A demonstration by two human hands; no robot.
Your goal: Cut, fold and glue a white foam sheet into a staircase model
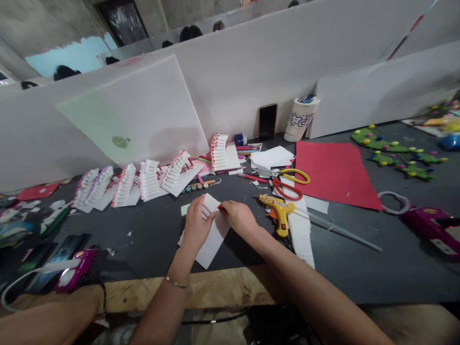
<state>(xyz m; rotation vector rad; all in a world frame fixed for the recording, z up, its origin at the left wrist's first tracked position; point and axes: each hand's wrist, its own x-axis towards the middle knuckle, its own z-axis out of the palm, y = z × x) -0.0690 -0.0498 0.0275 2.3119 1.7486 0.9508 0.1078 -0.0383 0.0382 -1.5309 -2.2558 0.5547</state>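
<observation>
Pinching a pleated white paper strip point(212, 244) at frame center, the left hand point(196, 225) and right hand point(239, 216) both grasp it; it seems light, easily creased, best held by its edges.

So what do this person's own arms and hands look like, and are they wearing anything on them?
Both arms are bare, with no sleeves in view, and neither the left hand nor the right hand wears a glove. The only thing worn is a thin gold-coloured bracelet on the left wrist. No band shows on the right wrist.
</observation>
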